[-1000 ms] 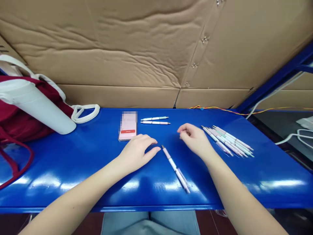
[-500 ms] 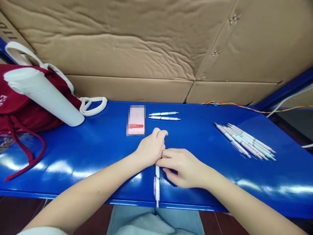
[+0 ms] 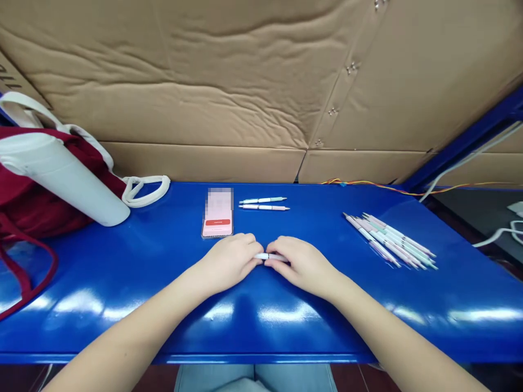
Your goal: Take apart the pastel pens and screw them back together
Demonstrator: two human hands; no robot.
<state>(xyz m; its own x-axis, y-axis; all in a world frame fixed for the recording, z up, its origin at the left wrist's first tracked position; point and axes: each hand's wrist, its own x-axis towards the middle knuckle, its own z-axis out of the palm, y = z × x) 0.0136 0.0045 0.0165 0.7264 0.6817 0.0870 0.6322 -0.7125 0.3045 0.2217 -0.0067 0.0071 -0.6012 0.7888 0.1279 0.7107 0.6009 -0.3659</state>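
A white pen (image 3: 269, 256) lies crosswise between my hands, just above the blue table (image 3: 122, 283). My left hand (image 3: 229, 262) grips its left end in the fingertips. My right hand (image 3: 302, 265) has its right end, and the fingers of both hands nearly meet around the barrel. Close behind my left hand lies a phone in a pink case (image 3: 217, 213), its screen blurred. Farther back, two slim pens (image 3: 263, 203) lie side by side, one pale green and one pink. To the right of my right hand, several pastel pens (image 3: 388, 241) lie in a loose bundle.
A white bottle (image 3: 57, 179) rests on a dark red bag (image 3: 36, 185) with white handles at the table's left end. Cardboard (image 3: 204, 81) lines the wall behind. Orange and yellow wires (image 3: 368, 187) run along the back edge, and a blue metal frame (image 3: 461, 144) rises at right.
The pen has swung from pointing towards me to lying crosswise, and it is now off the table edge region, between both hands. My hands have drawn slightly apart, with the head view steadier.
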